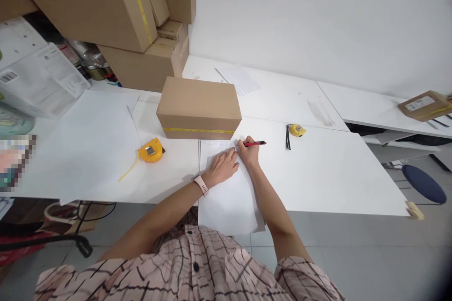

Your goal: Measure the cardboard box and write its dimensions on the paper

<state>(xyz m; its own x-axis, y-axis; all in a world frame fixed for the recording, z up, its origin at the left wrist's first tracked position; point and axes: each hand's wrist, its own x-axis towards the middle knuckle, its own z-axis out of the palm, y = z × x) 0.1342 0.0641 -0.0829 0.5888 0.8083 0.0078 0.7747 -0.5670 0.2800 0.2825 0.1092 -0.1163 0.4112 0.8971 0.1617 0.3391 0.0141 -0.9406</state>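
Observation:
My right hand [249,150] grips a red and black pen [257,143] at the upper right part of a white sheet of paper [226,202]. Flat on that sheet lies my left hand [223,167], its fingers stretched toward the pen hand. The paper hangs over the front edge of the table. Just behind it sits a closed cardboard box [199,108] with a yellow measuring strip along its lower front. An orange tape measure [151,150] rests to the left, its yellow tape end pulled out. To the right is a smaller yellow tape measure [297,130] with a black strap.
Large cardboard boxes [137,63] are stacked at the back left. White sheets [95,141] cover the table's left part, and a printed page [240,80] lies near the wall. A small taped box [423,105] stands far right, above a blue stool [423,183].

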